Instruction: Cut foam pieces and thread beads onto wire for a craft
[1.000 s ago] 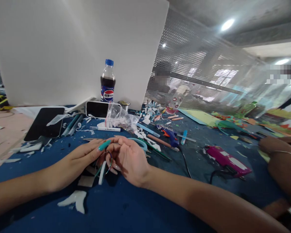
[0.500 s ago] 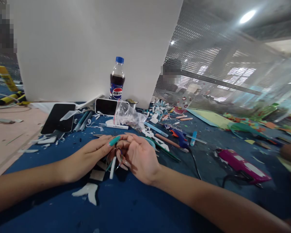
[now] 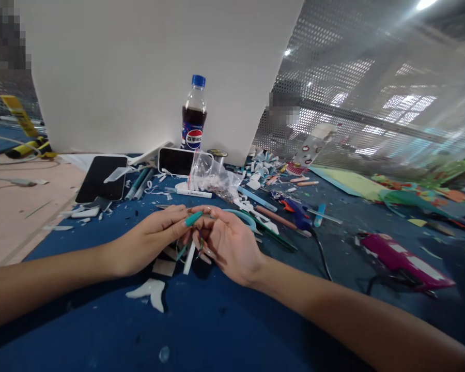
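Observation:
My left hand [image 3: 151, 240] and my right hand [image 3: 232, 245] meet fingertip to fingertip low over the blue table cover [image 3: 201, 320]. Both are closed in a pinch on a thin loop of wire or thread [image 3: 197, 247] that hangs between them. A long teal nail shows on my left hand. A white strip [image 3: 188, 257] lies on the cloth just under the fingers. A teal curved band [image 3: 242, 216] sits right behind my right hand.
Behind stand a cola bottle [image 3: 194, 122], two phones [image 3: 102, 177] [image 3: 175, 161], a clear plastic bag [image 3: 213, 178], pens and paper scraps. A blue glue gun [image 3: 296, 214] and a pink one [image 3: 401, 260] with cords lie to the right. A white board and a perforated screen rise at the back.
The view has swung left and down a little, so everything sits further right and the other person's arm has left the frame. My hands keep the same pinch.

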The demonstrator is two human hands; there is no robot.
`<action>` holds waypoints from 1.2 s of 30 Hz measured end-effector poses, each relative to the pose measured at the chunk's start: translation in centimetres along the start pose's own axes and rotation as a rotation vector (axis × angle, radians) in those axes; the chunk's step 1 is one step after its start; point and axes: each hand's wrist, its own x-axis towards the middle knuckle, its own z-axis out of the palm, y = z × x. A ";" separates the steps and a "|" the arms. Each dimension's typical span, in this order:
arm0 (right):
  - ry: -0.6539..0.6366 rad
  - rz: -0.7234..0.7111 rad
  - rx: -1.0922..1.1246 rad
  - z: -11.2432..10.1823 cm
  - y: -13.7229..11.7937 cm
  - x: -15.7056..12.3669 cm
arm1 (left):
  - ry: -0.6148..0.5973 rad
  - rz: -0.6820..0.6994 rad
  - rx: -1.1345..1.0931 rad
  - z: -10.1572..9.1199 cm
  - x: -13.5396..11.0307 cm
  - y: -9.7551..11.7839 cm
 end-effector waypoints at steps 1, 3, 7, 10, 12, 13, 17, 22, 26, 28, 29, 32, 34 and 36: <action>0.001 0.000 0.000 0.0 0.0 0.0 | 0.001 -0.006 0.001 0.0 0.0 0.0; -0.003 0.001 -0.001 0.0 0.1 0.1 | 0.004 -0.018 0.004 0.0 -0.1 0.1; -0.007 -0.006 0.010 0.1 -0.1 0.0 | 0.006 -0.024 -0.005 0.0 -0.1 0.4; -0.026 0.004 0.023 0.2 -0.3 -0.1 | -0.026 -0.046 -0.054 0.0 0.0 0.5; -0.033 0.010 0.037 0.2 -0.4 -0.1 | -0.038 -0.049 -0.084 0.0 0.0 0.5; -0.031 0.011 0.043 0.2 -0.4 -0.1 | -0.038 -0.046 -0.095 0.1 0.0 0.5; -0.027 0.006 0.046 0.3 -0.5 -0.1 | -0.034 -0.054 -0.103 0.1 0.1 0.4; -0.039 0.008 0.051 0.2 -0.6 -0.2 | -0.009 -0.074 -0.095 0.1 0.0 0.5; -0.031 0.009 0.047 0.2 -0.5 -0.2 | 0.010 -0.072 -0.042 0.1 -0.1 0.7; -0.004 0.008 0.037 0.3 -0.4 -0.1 | 0.016 -0.067 -0.028 0.1 -0.1 0.8; 0.017 0.004 0.022 0.3 -0.4 -0.1 | 0.022 -0.070 -0.022 0.1 -0.1 0.7; 0.074 -0.010 -0.051 0.4 -0.1 -0.1 | 0.024 -0.084 -0.008 0.1 -0.1 0.5; 0.093 -0.023 -0.082 0.5 0.0 -0.2 | 0.021 -0.089 -0.008 0.1 0.0 0.4; 0.104 -0.033 -0.078 0.4 0.1 -0.2 | 0.030 -0.084 -0.010 0.1 -0.1 0.4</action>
